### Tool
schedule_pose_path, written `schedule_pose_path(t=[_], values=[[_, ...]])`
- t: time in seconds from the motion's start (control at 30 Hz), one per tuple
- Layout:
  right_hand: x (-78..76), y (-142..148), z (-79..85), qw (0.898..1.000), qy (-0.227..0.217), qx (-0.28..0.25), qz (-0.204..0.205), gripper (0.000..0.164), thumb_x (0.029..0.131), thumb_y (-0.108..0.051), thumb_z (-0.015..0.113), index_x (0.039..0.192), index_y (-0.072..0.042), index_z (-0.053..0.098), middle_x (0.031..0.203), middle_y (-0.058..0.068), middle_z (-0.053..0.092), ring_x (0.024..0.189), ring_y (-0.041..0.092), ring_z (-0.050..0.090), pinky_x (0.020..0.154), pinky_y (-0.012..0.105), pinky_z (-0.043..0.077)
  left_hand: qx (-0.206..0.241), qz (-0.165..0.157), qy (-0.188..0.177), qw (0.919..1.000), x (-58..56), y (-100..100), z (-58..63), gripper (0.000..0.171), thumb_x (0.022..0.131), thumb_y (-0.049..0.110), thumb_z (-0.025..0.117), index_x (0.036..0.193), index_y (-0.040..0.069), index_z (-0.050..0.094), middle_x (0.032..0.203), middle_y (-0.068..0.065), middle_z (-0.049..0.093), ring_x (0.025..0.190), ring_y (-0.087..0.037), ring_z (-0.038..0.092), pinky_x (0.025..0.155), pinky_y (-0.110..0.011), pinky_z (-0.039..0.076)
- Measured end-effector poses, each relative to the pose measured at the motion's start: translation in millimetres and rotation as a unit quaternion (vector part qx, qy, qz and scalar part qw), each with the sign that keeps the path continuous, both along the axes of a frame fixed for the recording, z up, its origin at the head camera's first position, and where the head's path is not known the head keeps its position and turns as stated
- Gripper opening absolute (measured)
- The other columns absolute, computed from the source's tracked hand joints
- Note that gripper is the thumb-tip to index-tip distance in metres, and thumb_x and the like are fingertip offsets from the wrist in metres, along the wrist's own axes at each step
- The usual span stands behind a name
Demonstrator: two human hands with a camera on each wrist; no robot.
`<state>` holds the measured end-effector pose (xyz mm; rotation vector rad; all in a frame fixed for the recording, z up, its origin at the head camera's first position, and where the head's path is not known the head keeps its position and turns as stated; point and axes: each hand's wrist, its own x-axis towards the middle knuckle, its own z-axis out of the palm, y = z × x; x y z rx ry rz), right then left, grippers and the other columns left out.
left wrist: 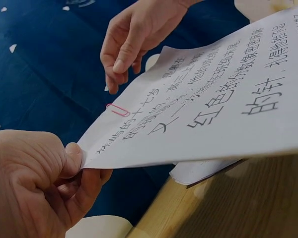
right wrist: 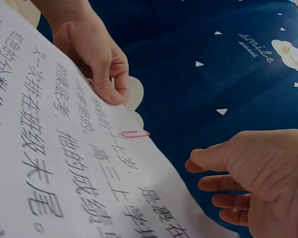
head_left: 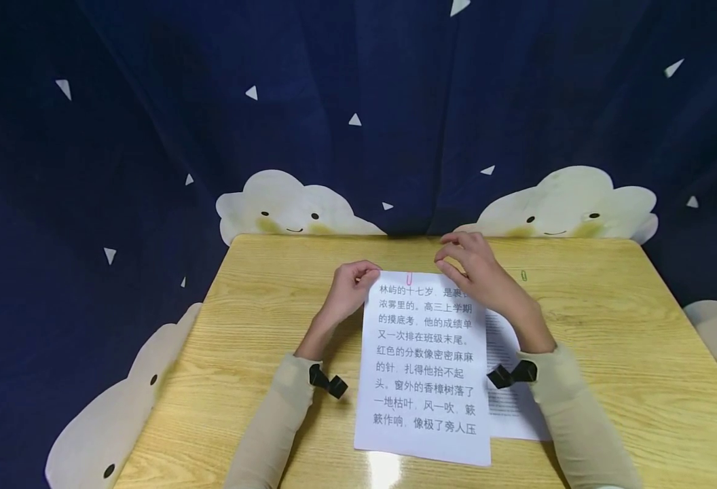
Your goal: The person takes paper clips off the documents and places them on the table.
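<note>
A white sheet of paper (head_left: 422,367) with large printed Chinese characters is held up at its top left corner. There my left hand (head_left: 356,284) pinches it between thumb and fingers, the thumb on the printed face in the left wrist view. A pink paper clip (right wrist: 134,134) sits on the sheet's top edge, near its middle. My right hand (head_left: 474,268) is beside the top right part of the sheet with its fingers loosely bent; in the right wrist view a gap shows between its fingertips and the paper, and it holds nothing.
Under the held sheet and to its right lies another paper (head_left: 517,411) with small print on the wooden table (head_left: 261,326). A green paper clip (head_left: 523,275) lies near the back right. Behind the table hangs a dark blue cloth (head_left: 334,61) with white triangles and clouds.
</note>
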<state>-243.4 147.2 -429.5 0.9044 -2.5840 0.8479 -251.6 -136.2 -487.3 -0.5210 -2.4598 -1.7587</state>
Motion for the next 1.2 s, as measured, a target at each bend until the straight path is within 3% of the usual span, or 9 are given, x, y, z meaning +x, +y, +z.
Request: schedule_pose_path(t=[0.2,0.53,1.2], values=[[2.5,-8.2,-3.5,1.000,-0.014,0.012,0.006,0.006,0.102,-0.010,0.068,0.105,-0.008,0.072,0.138,0.020,0.058,0.129,0.041,0.042,0.108,0.058,0.031,0.011,-0.008,-0.006,0.9999,0.7,1.4,-0.3,0.017,0.105,0.005,0.062,0.100,-0.002,0.076,0.086,-0.015,0.073,0.066,-0.017,0.063,0.055,-0.024,0.050],[3.3,-14.6,-9.0,1.000,0.000,0.007,0.030,0.003,0.100,-0.009,0.069,0.101,-0.010,0.072,0.134,0.022,0.061,0.123,0.040,0.046,0.106,0.058,0.032,0.021,-0.019,-0.007,0.9996,4.2,7.3,-1.4,0.017,0.105,0.003,0.061,0.100,-0.005,0.075,0.087,-0.016,0.073,0.066,-0.014,0.064,0.056,-0.025,0.052],[3.2,-24.9,-9.8,0.999,-0.036,0.025,0.027,0.006,0.101,-0.014,0.069,0.100,-0.009,0.073,0.137,0.018,0.061,0.128,0.038,0.046,0.111,0.056,0.031,0.010,-0.027,-0.008,0.9996,5.3,9.5,2.9,0.017,0.105,0.005,0.061,0.101,-0.003,0.076,0.087,-0.015,0.073,0.065,-0.015,0.062,0.053,-0.024,0.050]])
